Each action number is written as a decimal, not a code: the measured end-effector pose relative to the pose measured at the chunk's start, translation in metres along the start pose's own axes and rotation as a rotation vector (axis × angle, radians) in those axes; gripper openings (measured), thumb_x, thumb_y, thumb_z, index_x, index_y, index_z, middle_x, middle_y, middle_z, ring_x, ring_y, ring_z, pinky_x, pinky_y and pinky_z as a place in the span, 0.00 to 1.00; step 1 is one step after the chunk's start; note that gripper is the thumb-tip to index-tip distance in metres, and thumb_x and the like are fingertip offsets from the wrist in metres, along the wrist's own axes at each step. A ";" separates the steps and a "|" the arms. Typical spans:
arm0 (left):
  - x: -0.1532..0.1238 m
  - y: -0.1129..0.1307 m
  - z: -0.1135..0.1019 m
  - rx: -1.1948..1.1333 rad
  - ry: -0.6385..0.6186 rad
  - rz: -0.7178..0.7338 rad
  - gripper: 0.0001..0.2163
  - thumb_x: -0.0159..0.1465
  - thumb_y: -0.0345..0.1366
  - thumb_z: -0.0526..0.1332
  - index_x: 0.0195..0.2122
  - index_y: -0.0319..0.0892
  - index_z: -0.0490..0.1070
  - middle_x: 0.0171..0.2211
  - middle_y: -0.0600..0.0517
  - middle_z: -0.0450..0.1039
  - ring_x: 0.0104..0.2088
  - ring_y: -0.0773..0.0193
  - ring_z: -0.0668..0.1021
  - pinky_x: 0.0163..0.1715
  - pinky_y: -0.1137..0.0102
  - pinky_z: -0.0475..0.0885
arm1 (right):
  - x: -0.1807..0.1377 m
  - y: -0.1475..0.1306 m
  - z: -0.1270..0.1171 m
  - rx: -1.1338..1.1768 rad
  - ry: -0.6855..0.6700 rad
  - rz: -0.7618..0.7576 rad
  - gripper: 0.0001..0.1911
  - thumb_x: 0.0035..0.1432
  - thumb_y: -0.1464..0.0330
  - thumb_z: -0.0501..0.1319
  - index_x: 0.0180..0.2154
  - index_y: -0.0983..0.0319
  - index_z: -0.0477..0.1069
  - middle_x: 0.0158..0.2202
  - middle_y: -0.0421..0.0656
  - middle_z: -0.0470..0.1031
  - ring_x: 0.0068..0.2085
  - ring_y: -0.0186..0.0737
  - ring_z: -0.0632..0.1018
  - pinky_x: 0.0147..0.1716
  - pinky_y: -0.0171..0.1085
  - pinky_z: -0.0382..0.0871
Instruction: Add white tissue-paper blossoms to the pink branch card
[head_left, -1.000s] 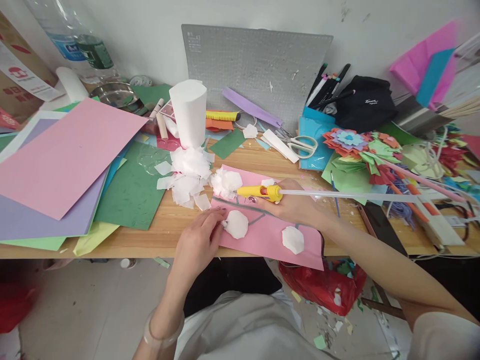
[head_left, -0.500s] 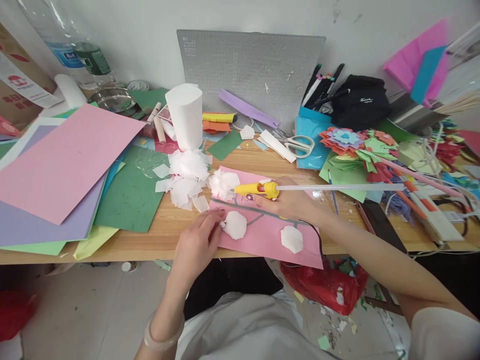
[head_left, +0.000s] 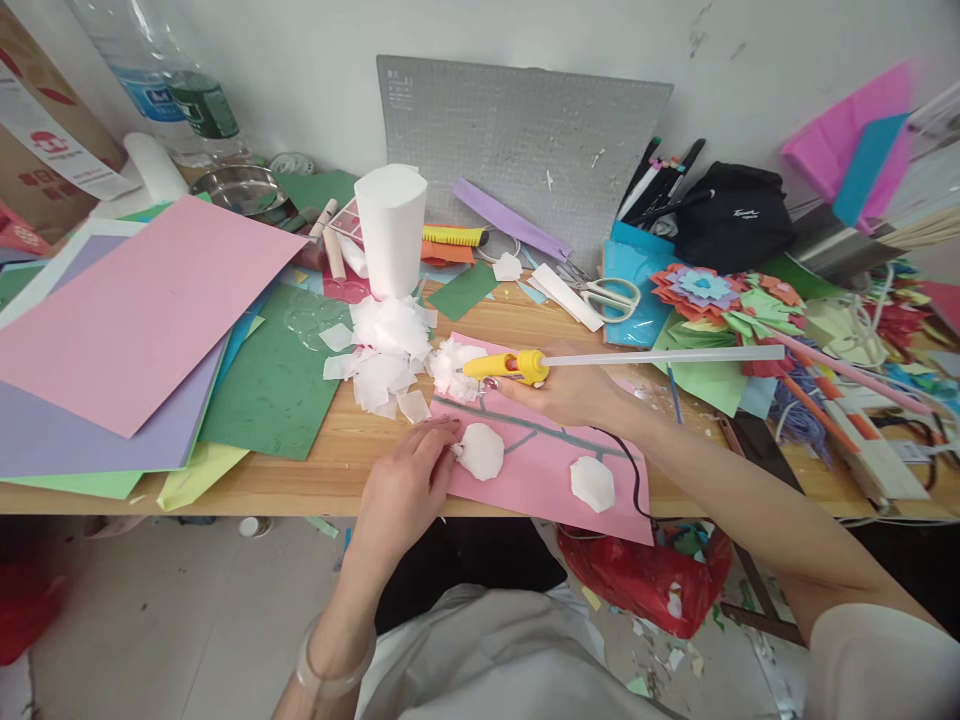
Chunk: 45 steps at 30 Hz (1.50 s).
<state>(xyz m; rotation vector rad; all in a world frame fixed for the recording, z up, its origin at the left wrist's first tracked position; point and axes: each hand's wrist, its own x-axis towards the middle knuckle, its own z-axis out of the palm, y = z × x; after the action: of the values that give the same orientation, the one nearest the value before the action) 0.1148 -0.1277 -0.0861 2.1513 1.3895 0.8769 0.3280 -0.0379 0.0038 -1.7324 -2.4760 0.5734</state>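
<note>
My right hand (head_left: 574, 390) is closed around a yellow hot glue gun (head_left: 517, 367), with a long translucent glue stick (head_left: 667, 356) poking out of its back end. The gun's nozzle points left at a ruffled white paper flower (head_left: 452, 368) on the pink sheet (head_left: 525, 475); whether it touches is hard to tell. My left hand (head_left: 409, 475) rests at the sheet's left edge, fingertips pinched on a small crumpled piece of white paper (head_left: 457, 451). Right beside them lies a rounded white paper piece (head_left: 481, 452). Another white paper piece (head_left: 592, 484) lies farther right, near grey painted branch lines.
Loose white paper squares (head_left: 382, 375) are heaped before a white paper cup shape (head_left: 391, 230). Coloured sheets (head_left: 150, 320) cover the left side. Scissors (head_left: 611, 299), a grey cutting mat (head_left: 525, 150) and paper flowers (head_left: 697, 288) stand behind and right. A black cord (head_left: 637, 480) crosses the pink sheet.
The view has shifted slightly, so most things sit farther right. The glue gun has moved slightly left relative to the pink sheet, its nozzle still at the ruffled flower. My left hand keeps its pinch.
</note>
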 end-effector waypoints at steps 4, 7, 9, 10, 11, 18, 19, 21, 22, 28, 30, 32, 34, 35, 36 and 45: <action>-0.001 0.000 0.000 -0.004 0.008 0.008 0.08 0.68 0.28 0.53 0.43 0.45 0.69 0.51 0.51 0.79 0.54 0.59 0.79 0.47 0.64 0.78 | -0.007 0.002 -0.002 -0.048 0.005 0.032 0.17 0.60 0.56 0.55 0.24 0.59 0.66 0.19 0.37 0.65 0.22 0.36 0.65 0.25 0.37 0.52; -0.001 -0.001 0.001 -0.010 0.011 0.006 0.08 0.69 0.29 0.53 0.44 0.46 0.69 0.51 0.50 0.78 0.54 0.59 0.79 0.48 0.64 0.78 | -0.013 0.003 -0.002 -0.014 0.008 0.040 0.19 0.61 0.55 0.55 0.22 0.59 0.66 0.18 0.37 0.66 0.22 0.35 0.66 0.25 0.36 0.53; -0.001 -0.001 0.001 -0.011 0.010 0.000 0.08 0.69 0.29 0.53 0.44 0.46 0.69 0.52 0.50 0.78 0.54 0.59 0.79 0.49 0.63 0.77 | -0.014 0.004 -0.001 0.009 0.019 0.034 0.20 0.61 0.54 0.54 0.22 0.59 0.66 0.19 0.38 0.68 0.22 0.35 0.66 0.25 0.36 0.54; -0.001 -0.001 0.001 -0.011 0.008 -0.003 0.08 0.69 0.29 0.53 0.44 0.46 0.69 0.52 0.50 0.78 0.54 0.58 0.78 0.49 0.63 0.77 | -0.014 0.004 0.001 0.014 0.025 0.025 0.20 0.61 0.54 0.55 0.22 0.59 0.65 0.19 0.38 0.67 0.22 0.35 0.66 0.25 0.36 0.54; -0.001 -0.002 0.002 -0.013 0.005 -0.007 0.08 0.68 0.29 0.53 0.44 0.46 0.68 0.52 0.50 0.78 0.54 0.58 0.78 0.49 0.62 0.77 | -0.014 0.005 0.002 0.016 0.031 0.014 0.20 0.61 0.54 0.55 0.22 0.59 0.64 0.19 0.37 0.66 0.22 0.34 0.65 0.24 0.36 0.53; 0.000 -0.001 0.001 -0.016 -0.011 -0.013 0.07 0.69 0.30 0.53 0.44 0.46 0.68 0.53 0.50 0.78 0.55 0.58 0.78 0.49 0.63 0.77 | -0.013 0.004 0.001 -0.057 0.020 -0.041 0.22 0.61 0.55 0.54 0.20 0.60 0.60 0.17 0.36 0.58 0.20 0.32 0.58 0.24 0.37 0.46; 0.000 -0.001 0.000 -0.016 -0.014 -0.017 0.08 0.69 0.30 0.53 0.44 0.46 0.68 0.52 0.50 0.78 0.55 0.59 0.78 0.49 0.63 0.77 | -0.014 0.005 0.000 -0.083 0.016 -0.045 0.22 0.61 0.55 0.54 0.20 0.60 0.59 0.16 0.36 0.57 0.20 0.32 0.57 0.24 0.38 0.46; 0.000 0.000 0.000 -0.015 -0.017 -0.026 0.08 0.69 0.31 0.52 0.44 0.46 0.69 0.52 0.50 0.78 0.55 0.58 0.78 0.49 0.63 0.77 | -0.016 0.006 -0.001 -0.107 0.026 -0.033 0.23 0.61 0.54 0.54 0.19 0.59 0.58 0.15 0.36 0.55 0.20 0.32 0.56 0.24 0.38 0.46; 0.000 0.000 0.000 -0.015 -0.018 -0.029 0.08 0.69 0.31 0.52 0.44 0.46 0.69 0.52 0.49 0.78 0.55 0.58 0.78 0.49 0.62 0.77 | -0.017 0.007 -0.001 -0.099 0.034 -0.027 0.23 0.61 0.54 0.54 0.19 0.59 0.59 0.15 0.36 0.54 0.20 0.33 0.57 0.24 0.38 0.47; 0.000 0.000 0.000 -0.001 -0.021 -0.031 0.08 0.69 0.31 0.52 0.45 0.46 0.69 0.52 0.49 0.78 0.55 0.58 0.78 0.48 0.62 0.77 | -0.012 0.008 -0.001 0.008 0.020 0.045 0.19 0.60 0.52 0.55 0.26 0.58 0.69 0.20 0.39 0.66 0.24 0.37 0.67 0.26 0.37 0.52; 0.000 -0.001 0.000 0.001 -0.020 -0.029 0.08 0.69 0.30 0.52 0.44 0.46 0.69 0.52 0.49 0.78 0.54 0.58 0.78 0.47 0.63 0.78 | -0.011 0.007 0.000 0.023 0.008 0.070 0.19 0.60 0.52 0.55 0.26 0.58 0.70 0.21 0.39 0.68 0.25 0.38 0.69 0.27 0.37 0.54; 0.000 -0.001 0.000 0.002 -0.022 -0.029 0.08 0.69 0.30 0.52 0.44 0.46 0.69 0.52 0.49 0.78 0.55 0.58 0.78 0.48 0.62 0.77 | -0.012 0.009 0.001 0.029 0.016 0.065 0.20 0.60 0.52 0.54 0.26 0.58 0.70 0.22 0.39 0.70 0.25 0.39 0.70 0.27 0.37 0.54; 0.000 0.000 -0.001 0.004 -0.025 -0.032 0.08 0.68 0.29 0.52 0.44 0.46 0.69 0.52 0.49 0.78 0.55 0.58 0.78 0.48 0.62 0.77 | -0.014 0.011 0.002 0.014 0.033 0.038 0.20 0.61 0.51 0.54 0.27 0.58 0.71 0.21 0.39 0.70 0.25 0.38 0.69 0.27 0.37 0.53; 0.000 0.000 -0.001 0.003 -0.024 -0.034 0.09 0.68 0.29 0.52 0.44 0.46 0.69 0.52 0.49 0.78 0.55 0.58 0.78 0.48 0.62 0.77 | -0.015 0.013 0.003 0.002 0.037 0.025 0.21 0.61 0.51 0.54 0.26 0.58 0.71 0.20 0.39 0.68 0.24 0.38 0.68 0.26 0.37 0.52; 0.000 0.000 -0.001 0.002 -0.023 -0.036 0.09 0.68 0.30 0.52 0.44 0.46 0.69 0.52 0.49 0.78 0.55 0.58 0.78 0.48 0.63 0.77 | -0.016 0.015 0.003 -0.007 0.040 0.016 0.21 0.61 0.52 0.54 0.26 0.58 0.71 0.19 0.38 0.67 0.23 0.38 0.67 0.26 0.37 0.51; -0.001 -0.001 0.000 -0.002 -0.027 -0.034 0.08 0.69 0.30 0.52 0.44 0.46 0.69 0.52 0.49 0.78 0.55 0.58 0.78 0.48 0.63 0.77 | -0.010 0.008 0.000 0.066 0.003 0.022 0.19 0.61 0.53 0.55 0.25 0.58 0.70 0.22 0.39 0.72 0.26 0.38 0.70 0.26 0.36 0.55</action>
<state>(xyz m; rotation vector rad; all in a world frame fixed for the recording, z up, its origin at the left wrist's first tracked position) 0.1133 -0.1284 -0.0871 2.1235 1.4078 0.8334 0.3388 -0.0444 0.0023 -1.7378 -2.4101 0.6466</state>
